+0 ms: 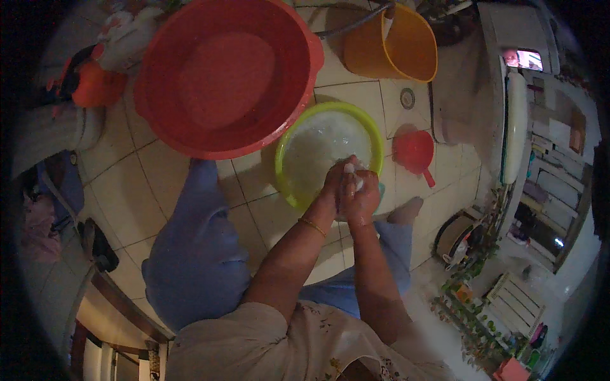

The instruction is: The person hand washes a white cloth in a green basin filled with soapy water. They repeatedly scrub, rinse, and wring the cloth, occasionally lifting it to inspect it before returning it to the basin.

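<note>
My left hand (333, 182) and my right hand (364, 194) are pressed together over the near right part of a yellow-green plastic basin (282, 183). Between them I grip a wet, whitish bunched cloth (355, 180), mostly hidden by my fingers. Cloudy, sudsy water (319, 143) fills the basin. A thin bracelet circles my left wrist. Behind my right hand, a teal edge (381, 194) shows at the basin's rim; what it belongs to is hidden.
A large red tub (157, 138) stands beyond the basin to the left. An orange bucket (362, 52) has a grey hose (355, 24) at its rim. Right of the basin lies a red dipper (413, 151), near a floor drain (407, 98). Potted plants (464, 281) line the right side.
</note>
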The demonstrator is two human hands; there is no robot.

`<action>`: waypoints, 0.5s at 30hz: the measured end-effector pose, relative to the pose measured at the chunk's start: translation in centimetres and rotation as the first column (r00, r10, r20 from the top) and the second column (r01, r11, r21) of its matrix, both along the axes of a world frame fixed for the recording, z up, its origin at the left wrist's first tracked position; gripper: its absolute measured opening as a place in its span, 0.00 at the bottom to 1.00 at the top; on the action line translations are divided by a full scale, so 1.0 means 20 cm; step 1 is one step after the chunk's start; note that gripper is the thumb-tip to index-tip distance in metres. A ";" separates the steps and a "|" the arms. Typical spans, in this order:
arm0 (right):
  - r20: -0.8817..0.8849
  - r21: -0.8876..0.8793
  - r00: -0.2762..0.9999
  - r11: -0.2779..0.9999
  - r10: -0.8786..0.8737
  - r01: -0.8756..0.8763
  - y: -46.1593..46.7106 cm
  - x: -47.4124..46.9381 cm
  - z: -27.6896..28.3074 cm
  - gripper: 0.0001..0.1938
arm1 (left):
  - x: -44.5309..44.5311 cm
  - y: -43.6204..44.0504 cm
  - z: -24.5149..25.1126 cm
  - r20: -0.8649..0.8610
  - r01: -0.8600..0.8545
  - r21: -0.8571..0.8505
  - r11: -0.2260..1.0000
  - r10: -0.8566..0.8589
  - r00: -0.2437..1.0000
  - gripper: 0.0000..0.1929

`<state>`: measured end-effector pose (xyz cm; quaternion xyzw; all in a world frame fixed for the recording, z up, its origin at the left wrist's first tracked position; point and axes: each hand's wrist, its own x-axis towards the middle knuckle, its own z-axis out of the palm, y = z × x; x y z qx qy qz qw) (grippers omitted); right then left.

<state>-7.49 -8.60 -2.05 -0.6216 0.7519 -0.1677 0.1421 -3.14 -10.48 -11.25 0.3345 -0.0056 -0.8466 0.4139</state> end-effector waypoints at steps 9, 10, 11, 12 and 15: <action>0.866 0.497 -0.036 0.853 -0.498 0.160 -0.04 -0.38 -0.12 0.23 | 0.00 -0.05 0.02 -0.056 -0.236 0.502 0.832 0.303 0.951 0.25; 0.874 0.463 0.081 0.871 -0.480 0.164 -0.02 -0.46 -0.16 0.23 | -0.03 -0.03 -0.09 -0.048 -0.283 0.466 0.838 0.343 0.938 0.25; 0.866 0.439 0.194 0.887 -0.460 0.144 -0.01 -0.50 -0.18 0.23 | -0.02 -0.03 -0.17 -0.029 -0.348 0.430 0.833 0.398 0.917 0.25; 0.836 0.470 0.229 0.867 -0.498 0.168 -0.02 -0.49 -0.15 0.24 | 0.04 -0.12 -0.19 0.302 -0.434 0.564 0.702 0.314 0.900 0.23; 0.791 0.495 0.324 0.854 -0.518 0.157 -0.01 -0.54 -0.19 0.26 | 0.23 -0.14 -0.26 0.142 -0.643 0.347 0.683 0.640 0.755 0.19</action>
